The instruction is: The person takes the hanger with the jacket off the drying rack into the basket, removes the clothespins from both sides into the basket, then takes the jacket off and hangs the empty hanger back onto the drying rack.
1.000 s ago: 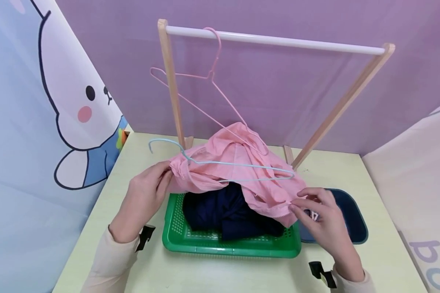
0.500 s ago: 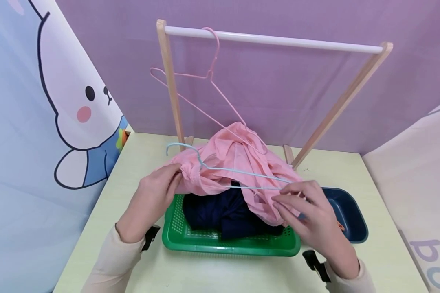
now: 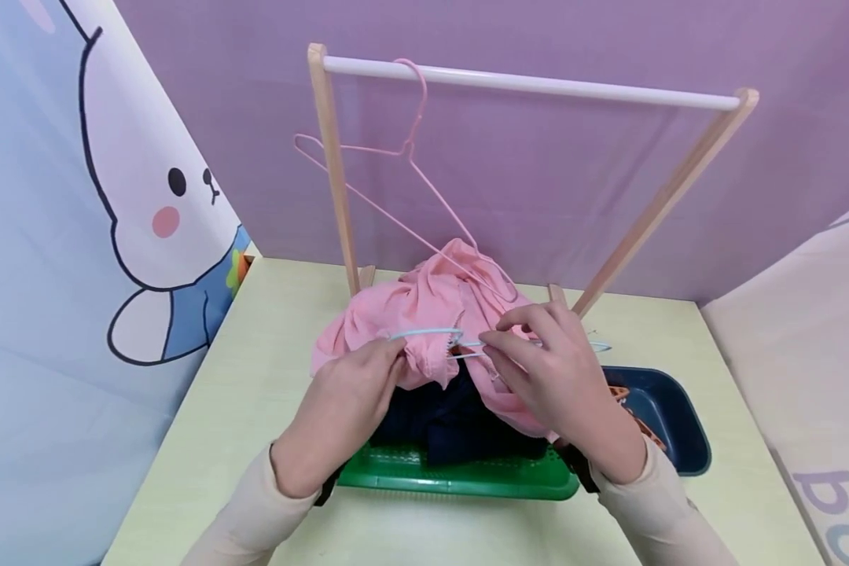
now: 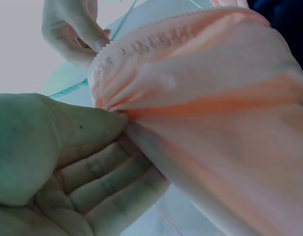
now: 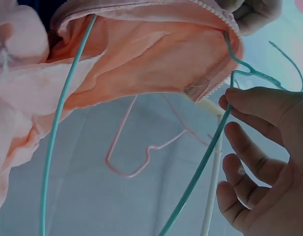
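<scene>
In the head view my left hand (image 3: 347, 401) pinches the zip-toothed edge of a pink zip-up garment (image 3: 389, 310), thumb against fingers. A light blue clothes hanger (image 5: 200, 167) has one side inside the garment's opening. My right hand (image 5: 269, 147) pinches this hanger just below its neck, its other fingers loosely bent. The hanger's hook (image 3: 424, 332) lies over the pink cloth by my left hand, and its far end sticks out to the right of my right hand. Folds of cloth hide the inserted end.
A green basket (image 3: 460, 479) with dark navy cloth (image 3: 453, 440) stands below. Behind, a pink hanger (image 3: 442, 200) hangs on the rack's white bar (image 3: 538, 84), its lower part against the pink garment. A dark blue bin (image 3: 682, 424) holding brownish items is at right.
My left hand has moved right, carrying the garment edge and hanger hook. My right hand has let go of the garment's other edge, moved left and up, and taken the hanger near its neck.
</scene>
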The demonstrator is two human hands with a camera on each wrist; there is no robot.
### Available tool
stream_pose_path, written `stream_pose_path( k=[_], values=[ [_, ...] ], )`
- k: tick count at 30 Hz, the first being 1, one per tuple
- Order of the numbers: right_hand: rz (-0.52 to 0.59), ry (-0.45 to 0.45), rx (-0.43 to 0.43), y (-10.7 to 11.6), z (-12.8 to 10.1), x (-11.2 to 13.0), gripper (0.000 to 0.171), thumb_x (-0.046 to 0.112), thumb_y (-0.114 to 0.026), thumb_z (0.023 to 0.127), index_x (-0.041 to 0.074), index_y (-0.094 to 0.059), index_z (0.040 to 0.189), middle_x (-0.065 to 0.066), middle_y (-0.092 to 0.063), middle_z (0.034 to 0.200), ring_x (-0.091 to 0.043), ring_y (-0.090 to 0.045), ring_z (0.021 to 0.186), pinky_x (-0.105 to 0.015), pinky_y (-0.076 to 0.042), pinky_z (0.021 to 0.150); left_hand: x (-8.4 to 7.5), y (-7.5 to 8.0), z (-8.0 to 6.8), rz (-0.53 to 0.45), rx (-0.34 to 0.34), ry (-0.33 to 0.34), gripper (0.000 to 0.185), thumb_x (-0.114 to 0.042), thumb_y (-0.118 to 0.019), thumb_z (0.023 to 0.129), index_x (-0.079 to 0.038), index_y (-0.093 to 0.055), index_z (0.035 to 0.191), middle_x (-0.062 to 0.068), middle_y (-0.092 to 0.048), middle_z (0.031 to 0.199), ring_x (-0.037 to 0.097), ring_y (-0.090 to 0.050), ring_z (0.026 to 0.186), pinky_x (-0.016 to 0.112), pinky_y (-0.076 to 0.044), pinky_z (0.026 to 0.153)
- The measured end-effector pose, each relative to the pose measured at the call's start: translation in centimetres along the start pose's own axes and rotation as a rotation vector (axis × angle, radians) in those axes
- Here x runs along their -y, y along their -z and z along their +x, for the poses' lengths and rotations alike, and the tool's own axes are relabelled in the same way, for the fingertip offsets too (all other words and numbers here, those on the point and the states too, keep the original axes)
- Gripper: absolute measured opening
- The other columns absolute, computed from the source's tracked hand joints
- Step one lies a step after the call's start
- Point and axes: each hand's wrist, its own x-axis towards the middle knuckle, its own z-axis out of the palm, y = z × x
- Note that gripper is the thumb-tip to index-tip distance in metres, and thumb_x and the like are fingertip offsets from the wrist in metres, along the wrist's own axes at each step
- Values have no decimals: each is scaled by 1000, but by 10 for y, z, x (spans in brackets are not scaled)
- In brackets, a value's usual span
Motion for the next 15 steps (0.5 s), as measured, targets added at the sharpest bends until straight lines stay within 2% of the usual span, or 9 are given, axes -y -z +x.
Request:
stream_pose_path(
  k=[3,5,6,10,15],
  values=[
    [-35,-33,26,5,-5,-1,22,22,-64,100,8,-78,91,-10,-64,93,-34,-53,80,-51,-45,73,-6,-3,1,-33,8,-7,17,-6,-73,91,-2,-65,105,5,-66,87,22,-67,75,40,-59,65],
    [-48,-54,36,11,-9,-2,31,29,-59,103,9,-79,90,-8,-65,92,-34,-54,81,-46,-39,65,-9,-6,1,-68,18,-14,13,-7,-71,93,-3,-64,103,3,-64,85,19,-64,72,37,-58,63],
    [-52,-67,38,15,-11,-2,36,33,-56,104,9,-79,90,-8,-65,91,-34,-54,81,-45,-39,66,-10,-7,1,-86,24,-18,12,-7,-71,94,-4,-63,102,2,-63,84,17,-62,70,35,-58,63],
    [-71,-100,-2,34,-20,-4,39,34,-55,105,7,-79,89,-9,-68,88,-36,-54,79,-45,-36,67,-13,-11,-1,-137,44,-24,7,-9,-68,96,-7,-63,100,-1,-61,83,12,-59,70,30,-56,62],
    [-115,-120,-101,58,-28,-9,40,32,-58,103,4,-78,82,-10,-67,82,-38,-52,73,-42,-30,65,-14,-14,-6,-165,73,-13,5,-9,-67,97,-9,-62,96,-3,-56,80,11,-56,69,27,-53,60]
  ],
)
